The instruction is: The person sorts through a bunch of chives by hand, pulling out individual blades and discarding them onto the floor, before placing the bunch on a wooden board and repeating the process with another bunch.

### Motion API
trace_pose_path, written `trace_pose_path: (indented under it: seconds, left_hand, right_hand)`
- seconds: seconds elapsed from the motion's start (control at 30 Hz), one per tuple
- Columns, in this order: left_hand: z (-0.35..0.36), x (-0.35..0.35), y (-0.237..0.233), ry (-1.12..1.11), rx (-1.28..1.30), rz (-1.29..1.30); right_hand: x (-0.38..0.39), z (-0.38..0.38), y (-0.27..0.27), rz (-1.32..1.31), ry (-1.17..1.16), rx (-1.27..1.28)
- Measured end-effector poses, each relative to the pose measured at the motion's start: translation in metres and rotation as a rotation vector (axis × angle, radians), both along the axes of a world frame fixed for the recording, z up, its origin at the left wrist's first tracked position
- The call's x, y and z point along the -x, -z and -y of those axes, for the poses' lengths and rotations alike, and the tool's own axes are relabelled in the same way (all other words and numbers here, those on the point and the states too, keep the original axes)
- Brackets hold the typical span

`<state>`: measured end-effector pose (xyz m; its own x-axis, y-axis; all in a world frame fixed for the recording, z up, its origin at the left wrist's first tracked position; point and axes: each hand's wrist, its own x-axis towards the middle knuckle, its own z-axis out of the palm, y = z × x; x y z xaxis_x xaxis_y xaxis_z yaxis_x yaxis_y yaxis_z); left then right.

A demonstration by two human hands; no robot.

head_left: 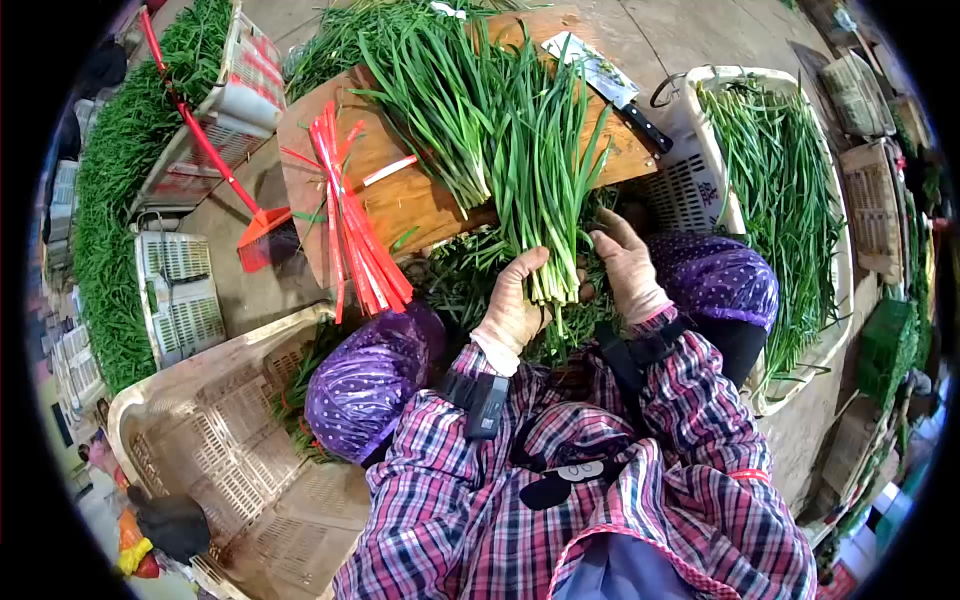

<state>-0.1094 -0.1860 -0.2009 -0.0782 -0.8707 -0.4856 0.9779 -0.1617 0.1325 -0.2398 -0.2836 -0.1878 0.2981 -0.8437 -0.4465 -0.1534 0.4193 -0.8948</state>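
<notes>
Head view: a green bunch [550,185] reaches over the near edge of the table [410,205], its stem ends pinched in the left hand [515,300]; the right hand [627,268], loosely spread, is just right of them. Another bunch [430,110] lies left, red strips [368,250] farther left, a cleaver [608,82] far right, a crate [688,180] of greens [780,200] beyond the table's right side

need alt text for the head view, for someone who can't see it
A left hand holds greens at the edge of a wooden board, the right hand close by. Red strips and a knife lie on the board; crates stand around.
</notes>
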Motion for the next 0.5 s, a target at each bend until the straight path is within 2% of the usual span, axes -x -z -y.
trace_pose_path:
  seconds: [0.17, 0.23, 0.27, 0.37, 0.43, 0.5]
  left_hand:
    - [0.000, 0.001, -0.002, -0.002, 0.020, 0.001]
    - [-0.002, -0.002, -0.007, -0.003, 0.075, 0.017]
    - [-0.003, -0.003, -0.007, 0.017, 0.047, 0.029]
    - [-0.003, -0.003, -0.010, 0.032, -0.019, 0.063]
    - [-0.004, -0.002, -0.004, 0.021, -0.105, 0.098]
    - [-0.004, -0.002, -0.006, 0.021, -0.139, 0.107]
  right_hand:
    - [0.024, -0.012, -0.030, 0.059, 0.057, 0.085]
    - [0.023, -0.026, -0.054, -0.006, -0.150, 0.159]
    - [0.016, -0.031, -0.066, -0.141, -0.260, 0.217]
    - [0.010, -0.037, -0.068, -0.420, -0.520, 0.558]
    - [0.003, -0.038, -0.061, -0.601, -0.579, 0.734]
    - [-0.001, -0.037, -0.057, -0.597, -0.570, 0.766]
